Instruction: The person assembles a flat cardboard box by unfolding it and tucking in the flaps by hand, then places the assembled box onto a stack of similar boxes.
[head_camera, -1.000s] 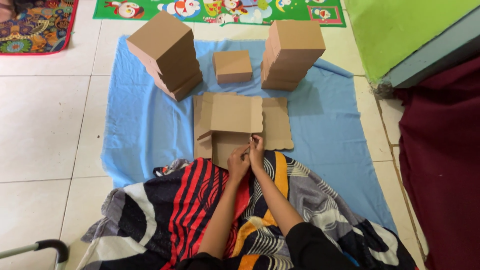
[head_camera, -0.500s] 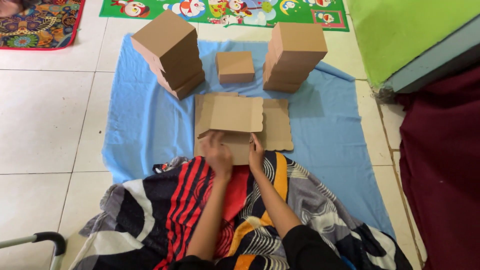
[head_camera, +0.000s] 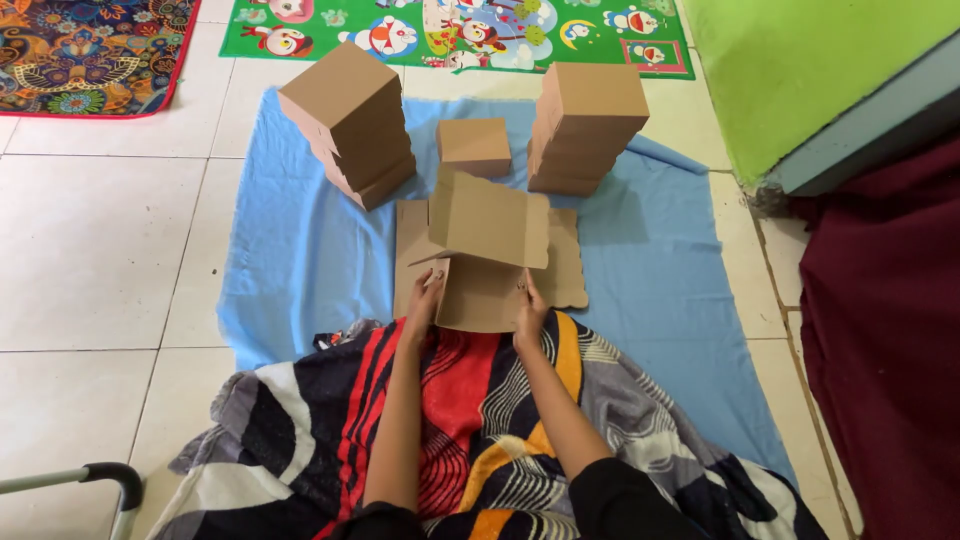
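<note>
Both bare forearms reach forward from the bottom of the view toward twelve o'clock, roughly parallel and a little apart, the dark sleeves pushed up near the elbows. The left hand lies at about eleven o'clock of the lap, fingers extended forward and pressed flat, palm down. The right hand sits just beside it at one o'clock, fingers likewise stretched forward, thumb toward the left hand.

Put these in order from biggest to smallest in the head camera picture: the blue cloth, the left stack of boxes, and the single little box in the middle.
1. Blue cloth
2. Left stack of boxes
3. Single little box
</note>
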